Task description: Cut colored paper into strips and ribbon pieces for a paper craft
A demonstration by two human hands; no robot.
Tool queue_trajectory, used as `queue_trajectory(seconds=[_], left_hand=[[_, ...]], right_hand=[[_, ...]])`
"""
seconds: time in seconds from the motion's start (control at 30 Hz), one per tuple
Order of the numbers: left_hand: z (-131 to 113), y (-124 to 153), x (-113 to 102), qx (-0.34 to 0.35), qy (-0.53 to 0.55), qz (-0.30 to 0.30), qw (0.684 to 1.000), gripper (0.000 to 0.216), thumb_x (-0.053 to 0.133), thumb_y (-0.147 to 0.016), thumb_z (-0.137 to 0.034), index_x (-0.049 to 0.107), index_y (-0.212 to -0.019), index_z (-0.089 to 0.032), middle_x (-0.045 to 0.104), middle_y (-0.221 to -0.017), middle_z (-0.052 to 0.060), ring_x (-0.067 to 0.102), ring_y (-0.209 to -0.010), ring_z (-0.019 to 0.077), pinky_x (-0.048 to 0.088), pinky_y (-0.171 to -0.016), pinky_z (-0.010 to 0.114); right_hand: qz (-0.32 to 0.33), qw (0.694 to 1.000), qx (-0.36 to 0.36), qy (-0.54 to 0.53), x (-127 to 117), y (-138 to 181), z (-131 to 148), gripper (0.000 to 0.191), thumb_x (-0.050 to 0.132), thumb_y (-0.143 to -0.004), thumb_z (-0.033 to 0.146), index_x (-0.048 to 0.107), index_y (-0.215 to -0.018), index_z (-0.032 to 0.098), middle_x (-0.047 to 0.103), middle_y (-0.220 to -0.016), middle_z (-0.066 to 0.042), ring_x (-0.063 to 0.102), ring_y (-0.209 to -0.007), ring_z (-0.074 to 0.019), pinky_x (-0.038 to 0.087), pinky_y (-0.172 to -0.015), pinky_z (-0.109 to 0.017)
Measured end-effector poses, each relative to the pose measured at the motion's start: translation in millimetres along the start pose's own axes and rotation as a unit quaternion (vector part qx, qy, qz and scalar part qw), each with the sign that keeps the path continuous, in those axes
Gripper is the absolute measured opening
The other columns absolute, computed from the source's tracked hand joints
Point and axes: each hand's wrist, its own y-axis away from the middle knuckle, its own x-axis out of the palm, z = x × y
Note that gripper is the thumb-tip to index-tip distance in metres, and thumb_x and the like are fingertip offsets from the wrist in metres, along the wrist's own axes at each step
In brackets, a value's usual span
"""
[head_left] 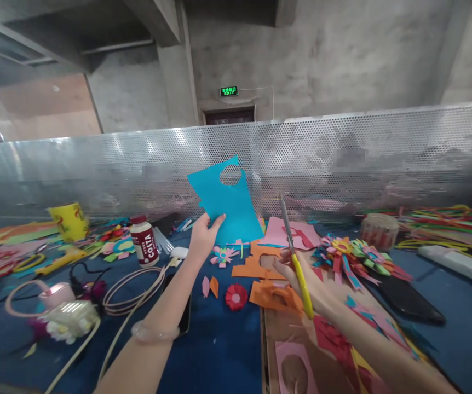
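Observation:
My left hand [203, 236] is raised over the table and pinches the lower edge of a blue paper sheet [228, 208] with a round hole cut near its top. My right hand [305, 284] is closed round yellow-handled scissors [295, 257], blades pointing up and away. The scissors stand apart from the blue sheet, to its right. Below my right hand lie orange paper pieces [271, 293] and a red paper flower [236, 296].
A Costa bottle [144, 239], a yellow cup [68, 220], coiled wire hoops [135, 290] and paper scraps crowd the left. Colourful paper flowers [351, 254], a black phone [412, 301] and pipe-cleaner bundles [445, 219] lie right. A perforated metal screen [343, 158] closes the far edge.

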Motion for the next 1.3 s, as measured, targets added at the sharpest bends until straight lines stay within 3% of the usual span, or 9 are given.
queue_trajectory(seconds=[0.23, 0.37, 0.53, 0.7, 0.87, 1.07, 1.3], left_hand=[[-22, 3, -12, 0.015, -0.022, -0.08, 0.996, 0.031, 0.052, -0.08, -0.044, 0.062, -0.093, -0.017, 0.066, -0.09, 0.006, 0.059, -0.082, 0.0213, 0.045, -0.07, 0.029], [-31, 5, -17, 0.029, -0.05, -0.105, 0.993, 0.028, 0.05, -0.081, -0.044, 0.06, -0.084, -0.018, 0.062, -0.076, 0.003, 0.055, -0.069, 0.0175, 0.042, -0.062, 0.026], [-39, 8, -14, 0.022, -0.053, -0.113, 0.992, 0.025, 0.051, -0.081, -0.043, 0.057, -0.075, -0.019, 0.054, -0.063, 0.0, 0.047, -0.057, 0.0138, 0.038, -0.054, 0.024], [-44, 11, -10, 0.017, -0.026, -0.089, 0.996, 0.024, 0.051, -0.081, -0.042, 0.061, -0.085, -0.02, 0.058, -0.071, 0.002, 0.051, -0.062, 0.0151, 0.04, -0.055, 0.024], [-47, 13, -7, 0.011, -0.008, -0.079, 0.997, 0.025, 0.052, -0.081, -0.041, 0.062, -0.09, -0.02, 0.063, -0.083, 0.005, 0.056, -0.073, 0.0176, 0.043, -0.061, 0.026], [-50, 15, -5, 0.019, -0.019, -0.078, 0.997, 0.023, 0.053, -0.081, -0.04, 0.062, -0.086, -0.02, 0.064, -0.079, 0.004, 0.057, -0.073, 0.0174, 0.043, -0.064, 0.027], [-50, 17, -4, 0.021, -0.017, -0.07, 0.997, 0.023, 0.051, -0.082, -0.041, 0.061, -0.087, -0.021, 0.062, -0.079, 0.003, 0.055, -0.071, 0.017, 0.043, -0.064, 0.027]], right_hand=[[0.037, 0.992, 0.113, -0.034, 10, 6, 7, 0.026, 0.052, -0.07, 0.045, 0.042, -0.074, 0.022, 0.041, -0.059, 0.006, 0.044, -0.05, -0.0108, 0.038, -0.045, -0.022], [0.048, 0.992, 0.104, -0.046, 15, 7, -1, 0.027, 0.054, -0.067, 0.044, 0.048, -0.077, 0.02, 0.047, -0.06, 0.004, 0.045, -0.049, -0.0109, 0.037, -0.044, -0.022], [0.052, 0.998, 0.048, 0.006, 15, 10, 0, 0.021, 0.05, -0.072, 0.038, 0.053, -0.078, 0.018, 0.05, -0.061, 0.002, 0.047, -0.053, -0.0123, 0.039, -0.05, -0.024], [0.061, 0.998, 0.03, 0.011, 12, 13, 1, 0.024, 0.047, -0.076, 0.039, 0.055, -0.084, 0.018, 0.046, -0.059, 0.003, 0.042, -0.047, -0.0102, 0.035, -0.045, -0.022], [0.06, 0.996, 0.055, -0.028, 14, 15, 4, 0.026, 0.046, -0.077, 0.038, 0.055, -0.089, 0.018, 0.045, -0.058, 0.005, 0.04, -0.044, -0.0091, 0.037, -0.045, -0.021], [0.04, 0.995, 0.084, -0.044, 16, 14, 6, 0.023, 0.049, -0.074, 0.039, 0.054, -0.083, 0.019, 0.043, -0.055, 0.006, 0.043, -0.044, -0.0096, 0.041, -0.046, -0.022], [0.054, 0.994, 0.087, -0.036, 14, 15, 6, 0.022, 0.048, -0.075, 0.04, 0.053, -0.082, 0.02, 0.045, -0.054, 0.005, 0.041, -0.041, -0.0089, 0.036, -0.039, -0.02]])
